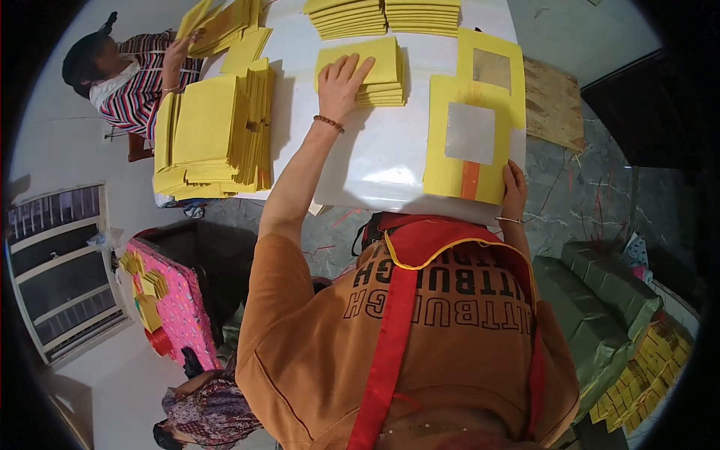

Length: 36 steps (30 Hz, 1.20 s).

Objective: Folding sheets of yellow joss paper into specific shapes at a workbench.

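Observation:
My left hand (345, 84) lies with fingers spread on top of a stack of folded yellow paper (382, 64) near the middle of the white table. My right hand (514, 193) is at the right edge of a flat yellow sheet (442, 161). Its fingers stretch along that edge, and its thumb is hidden. On the sheet are a silver-grey rectangle (470, 133) and an orange strip (470, 180). A second yellow sheet (512, 82), with a duller rectangle (491, 69), shows from beneath its far end.
Tall stacks of yellow paper (206, 124) stand on the table's left; more neat stacks (349, 19) lie at its far side. A co-worker (142, 71) handles yellow paper at far left. Another person (202, 409) is behind, near a pink-covered table (176, 300). Green-covered seating (592, 300) stands right.

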Each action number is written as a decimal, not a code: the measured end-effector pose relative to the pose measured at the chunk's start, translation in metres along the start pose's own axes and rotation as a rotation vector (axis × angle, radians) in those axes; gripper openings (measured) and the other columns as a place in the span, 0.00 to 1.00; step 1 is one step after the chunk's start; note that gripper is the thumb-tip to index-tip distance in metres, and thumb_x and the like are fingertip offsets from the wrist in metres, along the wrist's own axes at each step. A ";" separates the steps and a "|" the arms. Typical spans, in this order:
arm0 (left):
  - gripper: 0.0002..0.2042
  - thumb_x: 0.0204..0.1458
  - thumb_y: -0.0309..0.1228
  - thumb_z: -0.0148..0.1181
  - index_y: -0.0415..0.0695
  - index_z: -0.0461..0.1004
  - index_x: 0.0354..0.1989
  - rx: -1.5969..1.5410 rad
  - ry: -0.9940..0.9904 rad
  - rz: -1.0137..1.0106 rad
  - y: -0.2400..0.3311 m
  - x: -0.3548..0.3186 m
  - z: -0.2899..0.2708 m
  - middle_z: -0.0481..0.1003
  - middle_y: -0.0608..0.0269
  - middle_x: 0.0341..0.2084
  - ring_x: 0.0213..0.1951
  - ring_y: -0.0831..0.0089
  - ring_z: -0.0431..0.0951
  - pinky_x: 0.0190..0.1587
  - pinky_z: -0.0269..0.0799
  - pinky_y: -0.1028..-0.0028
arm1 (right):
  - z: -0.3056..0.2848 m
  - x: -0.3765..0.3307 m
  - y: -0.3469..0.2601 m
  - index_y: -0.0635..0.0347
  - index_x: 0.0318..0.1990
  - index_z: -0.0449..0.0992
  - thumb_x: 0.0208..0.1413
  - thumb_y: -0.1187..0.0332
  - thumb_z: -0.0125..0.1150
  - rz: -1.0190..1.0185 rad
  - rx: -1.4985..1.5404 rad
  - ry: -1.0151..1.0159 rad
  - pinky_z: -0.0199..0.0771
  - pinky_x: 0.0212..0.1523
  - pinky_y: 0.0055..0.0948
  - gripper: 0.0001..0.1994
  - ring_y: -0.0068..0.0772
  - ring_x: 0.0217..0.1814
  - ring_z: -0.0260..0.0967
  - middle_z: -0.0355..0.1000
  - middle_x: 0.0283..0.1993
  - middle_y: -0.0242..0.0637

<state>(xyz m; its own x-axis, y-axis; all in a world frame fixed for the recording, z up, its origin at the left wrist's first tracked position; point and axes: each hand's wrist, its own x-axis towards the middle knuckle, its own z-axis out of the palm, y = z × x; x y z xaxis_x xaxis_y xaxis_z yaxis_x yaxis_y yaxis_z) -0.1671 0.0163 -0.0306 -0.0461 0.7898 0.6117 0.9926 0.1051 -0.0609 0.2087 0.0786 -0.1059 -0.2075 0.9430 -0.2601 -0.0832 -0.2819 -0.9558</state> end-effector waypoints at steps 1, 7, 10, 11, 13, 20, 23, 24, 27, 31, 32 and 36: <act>0.24 0.42 0.23 0.50 0.56 0.66 0.52 -0.026 -0.071 -0.031 -0.002 -0.005 0.010 0.68 0.62 0.47 0.49 0.64 0.67 0.49 0.59 0.62 | -0.001 0.001 0.000 0.66 0.48 0.69 0.56 0.65 0.52 0.013 0.006 -0.003 0.63 0.47 0.22 0.16 0.23 0.46 0.63 0.68 0.45 0.35; 0.24 0.43 0.25 0.50 0.56 0.64 0.53 0.020 -0.174 0.026 0.002 -0.010 0.022 0.67 0.62 0.46 0.49 0.65 0.66 0.49 0.59 0.61 | -0.004 0.000 0.003 0.66 0.48 0.69 0.57 0.65 0.52 0.020 -0.046 0.005 0.63 0.47 0.21 0.15 0.22 0.45 0.63 0.68 0.45 0.34; 0.25 0.44 0.27 0.52 0.56 0.62 0.54 0.006 -0.291 0.032 0.005 -0.013 0.024 0.64 0.60 0.49 0.52 0.63 0.63 0.51 0.57 0.59 | -0.004 -0.001 0.004 0.66 0.47 0.69 0.57 0.65 0.51 0.033 -0.030 0.029 0.63 0.46 0.20 0.15 0.22 0.45 0.63 0.68 0.44 0.33; 0.26 0.44 0.27 0.52 0.55 0.60 0.56 -0.018 -0.382 0.027 0.006 -0.015 0.023 0.62 0.58 0.52 0.54 0.62 0.61 0.53 0.54 0.58 | -0.005 -0.001 0.004 0.66 0.47 0.69 0.57 0.65 0.51 0.038 -0.030 0.031 0.63 0.46 0.20 0.15 0.22 0.45 0.63 0.68 0.44 0.33; 0.28 0.44 0.29 0.53 0.55 0.57 0.58 -0.061 -0.428 -0.002 0.009 -0.023 0.022 0.58 0.56 0.55 0.56 0.59 0.57 0.55 0.51 0.56 | -0.005 -0.002 0.003 0.66 0.47 0.69 0.57 0.66 0.51 0.053 -0.024 0.037 0.63 0.46 0.20 0.15 0.22 0.45 0.63 0.68 0.44 0.33; 0.34 0.44 0.32 0.54 0.53 0.48 0.62 -0.098 -0.532 -0.068 0.012 -0.030 0.026 0.47 0.49 0.61 0.61 0.54 0.47 0.60 0.41 0.54 | 0.002 -0.007 -0.008 0.66 0.47 0.69 0.57 0.65 0.51 0.062 -0.038 0.033 0.63 0.46 0.21 0.15 0.22 0.44 0.64 0.68 0.44 0.33; 0.36 0.42 0.34 0.56 0.55 0.48 0.62 -0.135 -0.594 -0.034 0.005 -0.022 0.020 0.48 0.51 0.61 0.62 0.54 0.47 0.60 0.42 0.54 | -0.003 -0.003 -0.010 0.65 0.49 0.68 0.57 0.63 0.50 0.010 0.011 -0.016 0.63 0.47 0.21 0.16 0.22 0.45 0.64 0.68 0.45 0.33; 0.36 0.42 0.34 0.56 0.55 0.48 0.62 -0.136 -0.592 -0.030 0.002 -0.018 0.017 0.48 0.51 0.61 0.62 0.54 0.47 0.60 0.42 0.54 | -0.005 -0.002 -0.011 0.64 0.49 0.68 0.57 0.63 0.50 0.009 0.036 -0.019 0.62 0.48 0.21 0.17 0.22 0.46 0.63 0.68 0.46 0.33; 0.38 0.40 0.38 0.59 0.58 0.49 0.62 -0.119 -0.663 -0.031 -0.007 -0.011 0.010 0.49 0.53 0.61 0.62 0.55 0.48 0.60 0.43 0.54 | 0.000 -0.003 -0.028 0.63 0.50 0.68 0.57 0.63 0.51 -0.024 0.002 -0.009 0.61 0.48 0.21 0.17 0.23 0.49 0.62 0.67 0.47 0.33; 0.38 0.36 0.39 0.63 0.61 0.52 0.60 -0.173 -0.592 -0.041 -0.006 -0.004 0.002 0.51 0.55 0.60 0.61 0.56 0.50 0.59 0.44 0.55 | -0.011 0.006 -0.020 0.60 0.49 0.69 0.54 0.64 0.53 -0.301 -0.136 -0.071 0.60 0.48 0.22 0.16 0.25 0.53 0.60 0.65 0.50 0.32; 0.39 0.36 0.38 0.63 0.61 0.52 0.61 -0.148 -0.573 -0.033 -0.005 -0.003 -0.001 0.51 0.55 0.60 0.61 0.56 0.50 0.59 0.44 0.55 | -0.010 0.007 -0.024 0.60 0.49 0.69 0.54 0.64 0.53 -0.302 -0.138 -0.071 0.60 0.48 0.22 0.16 0.25 0.53 0.60 0.65 0.50 0.32; 0.36 0.37 0.36 0.63 0.58 0.55 0.59 -0.120 -0.436 0.068 0.019 0.006 -0.023 0.55 0.53 0.58 0.59 0.56 0.53 0.57 0.48 0.56 | -0.010 0.010 -0.027 0.54 0.45 0.72 0.52 0.65 0.55 -0.395 -0.344 -0.121 0.59 0.48 0.25 0.13 0.27 0.54 0.59 0.62 0.53 0.32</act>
<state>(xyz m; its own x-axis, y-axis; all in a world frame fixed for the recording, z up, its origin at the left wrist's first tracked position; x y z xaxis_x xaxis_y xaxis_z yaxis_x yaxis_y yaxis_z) -0.1462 0.0090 -0.0099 0.0018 0.9757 0.2189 0.9998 -0.0060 0.0184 0.2183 0.0968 -0.0840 -0.3375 0.9327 0.1270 0.1424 0.1839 -0.9726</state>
